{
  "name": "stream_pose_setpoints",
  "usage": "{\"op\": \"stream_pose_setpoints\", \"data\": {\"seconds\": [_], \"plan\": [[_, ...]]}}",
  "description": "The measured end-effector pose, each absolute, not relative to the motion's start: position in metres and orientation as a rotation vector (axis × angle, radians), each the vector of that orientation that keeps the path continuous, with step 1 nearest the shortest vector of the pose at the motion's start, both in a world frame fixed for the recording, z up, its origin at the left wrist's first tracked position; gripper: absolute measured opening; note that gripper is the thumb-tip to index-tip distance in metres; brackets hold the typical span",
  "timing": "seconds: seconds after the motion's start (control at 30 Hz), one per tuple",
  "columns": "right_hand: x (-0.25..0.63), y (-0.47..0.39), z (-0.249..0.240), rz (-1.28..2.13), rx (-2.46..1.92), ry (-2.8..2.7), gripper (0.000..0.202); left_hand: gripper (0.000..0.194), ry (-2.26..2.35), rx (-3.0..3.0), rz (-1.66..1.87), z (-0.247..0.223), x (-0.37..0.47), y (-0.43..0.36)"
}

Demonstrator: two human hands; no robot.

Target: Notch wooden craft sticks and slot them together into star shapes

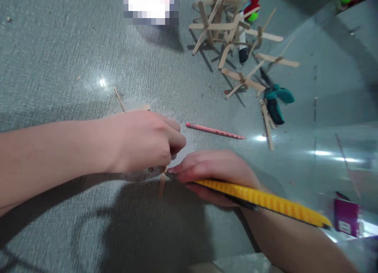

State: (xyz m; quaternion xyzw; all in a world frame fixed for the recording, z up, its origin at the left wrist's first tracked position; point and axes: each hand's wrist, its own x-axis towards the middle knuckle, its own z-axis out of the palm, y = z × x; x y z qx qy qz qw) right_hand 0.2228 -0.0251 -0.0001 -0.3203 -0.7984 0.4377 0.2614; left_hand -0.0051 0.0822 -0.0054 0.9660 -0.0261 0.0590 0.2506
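My right hand (218,168) is wrapped around a yellow, ribbed utility knife (271,200), whose handle runs back over my right wrist. Its front end is at a thin wooden craft stick (162,185) low in the middle. My left hand (144,137) is closed, fingers curled down on that stick, hiding most of it. The two hands almost meet; the blade cannot be made out clearly. Beside the left hand, more wooden stick pieces (138,108) stick out from behind it. A pink pencil (215,131) lies just above the right hand.
Several crossed craft-stick assemblies (208,26) stand at the back right, near a marker (242,47) and a red toy (252,5). Teal-handled pliers (276,96) lie beside loose sticks (267,123). A purple packet (346,217) is at the right on the grey textured table (59,60).
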Motion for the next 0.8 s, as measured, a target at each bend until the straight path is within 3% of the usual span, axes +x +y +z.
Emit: {"op": "stream_pose_setpoints", "data": {"seconds": [0.37,0.8], "plan": [[0.226,-0.024,-0.005,1.170,-0.830,-2.186,0.018,0.026,-0.118,2.763,0.196,-0.003,-0.003,0.075],[0.226,-0.024,0.007,1.303,-0.904,-2.208,0.013,0.024,-0.035,2.745,-0.036,0.013,-0.001,0.068]]}}
